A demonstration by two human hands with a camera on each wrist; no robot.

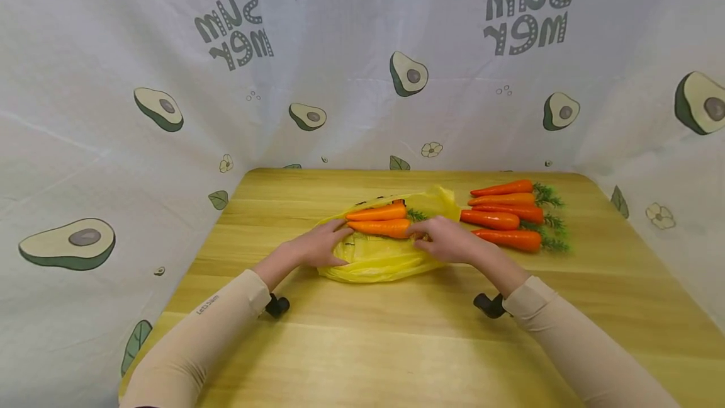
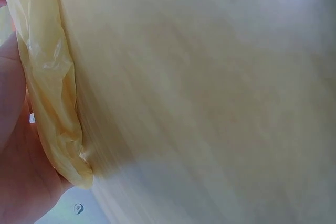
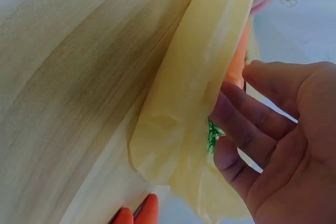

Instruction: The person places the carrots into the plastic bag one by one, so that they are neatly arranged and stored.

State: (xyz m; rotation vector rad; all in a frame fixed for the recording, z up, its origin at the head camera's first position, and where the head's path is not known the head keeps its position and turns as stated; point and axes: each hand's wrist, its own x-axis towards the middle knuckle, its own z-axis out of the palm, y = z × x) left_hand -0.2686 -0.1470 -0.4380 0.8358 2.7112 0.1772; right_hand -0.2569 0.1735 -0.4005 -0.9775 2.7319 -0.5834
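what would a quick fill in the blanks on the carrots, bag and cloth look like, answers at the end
1. The plastic bag is ____ in colour.
2. Between the left hand and the right hand, ____ carrots show within the bag.
3. The loose carrots on the table number ____.
4. The cloth is printed with halves of a fruit, the ____.

Missing words: yellow; two; five; avocado.
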